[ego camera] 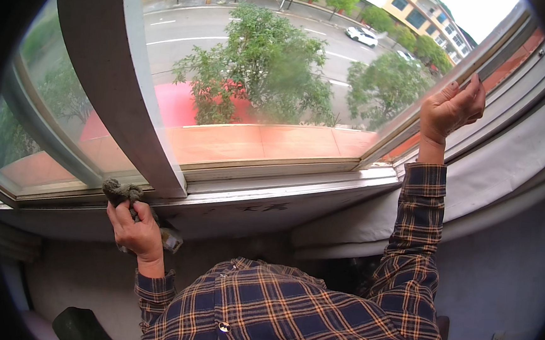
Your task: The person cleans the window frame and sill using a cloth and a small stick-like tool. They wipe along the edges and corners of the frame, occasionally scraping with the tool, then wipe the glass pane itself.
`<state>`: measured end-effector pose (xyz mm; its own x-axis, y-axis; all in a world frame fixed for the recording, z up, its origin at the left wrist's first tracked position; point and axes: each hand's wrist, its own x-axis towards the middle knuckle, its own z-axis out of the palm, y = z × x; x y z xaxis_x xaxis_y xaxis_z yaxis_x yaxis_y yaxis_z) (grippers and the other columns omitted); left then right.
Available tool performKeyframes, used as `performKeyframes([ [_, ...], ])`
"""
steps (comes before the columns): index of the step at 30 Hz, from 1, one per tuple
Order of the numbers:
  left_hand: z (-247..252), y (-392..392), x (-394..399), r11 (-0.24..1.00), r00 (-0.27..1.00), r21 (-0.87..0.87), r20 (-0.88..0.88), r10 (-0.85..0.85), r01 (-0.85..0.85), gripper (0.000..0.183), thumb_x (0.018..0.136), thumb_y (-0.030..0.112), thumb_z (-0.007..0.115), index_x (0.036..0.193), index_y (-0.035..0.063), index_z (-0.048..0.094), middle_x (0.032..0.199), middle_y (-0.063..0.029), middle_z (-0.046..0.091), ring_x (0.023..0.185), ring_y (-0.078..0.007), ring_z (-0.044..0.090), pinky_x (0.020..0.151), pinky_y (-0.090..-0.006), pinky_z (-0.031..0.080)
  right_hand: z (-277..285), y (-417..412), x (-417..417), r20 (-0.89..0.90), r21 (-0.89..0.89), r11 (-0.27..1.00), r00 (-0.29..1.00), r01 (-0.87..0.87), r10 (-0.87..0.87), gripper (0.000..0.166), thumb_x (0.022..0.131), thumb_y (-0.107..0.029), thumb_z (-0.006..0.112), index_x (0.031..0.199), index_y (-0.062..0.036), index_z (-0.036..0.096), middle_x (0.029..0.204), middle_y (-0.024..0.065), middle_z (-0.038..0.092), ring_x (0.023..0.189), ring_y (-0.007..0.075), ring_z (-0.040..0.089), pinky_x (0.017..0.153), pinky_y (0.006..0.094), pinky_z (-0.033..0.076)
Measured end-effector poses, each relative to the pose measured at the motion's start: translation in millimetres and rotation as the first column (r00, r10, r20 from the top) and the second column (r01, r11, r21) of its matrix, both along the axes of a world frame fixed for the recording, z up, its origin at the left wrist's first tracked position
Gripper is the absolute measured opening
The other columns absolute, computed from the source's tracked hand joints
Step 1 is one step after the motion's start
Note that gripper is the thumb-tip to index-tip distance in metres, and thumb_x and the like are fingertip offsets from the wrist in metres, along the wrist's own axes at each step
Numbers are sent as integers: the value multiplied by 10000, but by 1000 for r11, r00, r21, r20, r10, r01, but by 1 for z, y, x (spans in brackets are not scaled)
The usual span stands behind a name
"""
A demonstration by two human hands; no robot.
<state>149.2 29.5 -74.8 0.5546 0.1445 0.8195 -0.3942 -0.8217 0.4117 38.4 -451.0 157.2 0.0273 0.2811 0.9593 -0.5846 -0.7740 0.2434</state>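
My left hand (pixel 134 230) grips a bunched, grey-brown dirty rag (pixel 121 192) at the left end of the windowsill. The rag lies against the bottom rail, beside the white upright post (pixel 117 78) of the window frame. Farther right and higher, my right hand (pixel 452 109) has its fingers curled at the side edge of a sliding window sash (pixel 401 131). Its contact with the sash is partly hidden by the hand itself. Through the glass pane (pixel 281 109), which looks smeared in places, a street shows. The metal sill track (pixel 290 183) runs between my hands.
A pale curtain (pixel 499 181) hangs along the right side. Under my left hand is a small, partly see-through item (pixel 171 240), too unclear to name. A dark green object (pixel 82 327) stands at bottom left. Outside are a reddish ledge (pixel 274 141), trees and a white car (pixel 361 36).
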Motion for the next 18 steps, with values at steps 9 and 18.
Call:
performKeyframes([
  [9, -21, 12, 10, 999, 999, 44, 51, 3, -5, 124, 809, -6, 591, 932, -20, 580, 1041, -248, 600, 894, -437, 606, 724, -467, 517, -16, -53, -27, 28, -12, 969, 969, 246, -245, 410, 913, -171, 509, 1310, -71, 492, 1262, 112, 455, 1146, 296, 402, 940, 460, 286],
  [18, -26, 23, 11, 1000, 1000, 14, -7, 7, -7, 146, 817, 5, 596, 960, -27, 590, 1056, -239, 604, 923, -444, 601, 757, -460, 516, -21, -71, -43, 49, -61, 938, 940, 341, -339, 355, 912, -197, 518, 1256, -119, 557, 1208, 60, 468, 1133, 265, 417, 919, 444, 304],
])
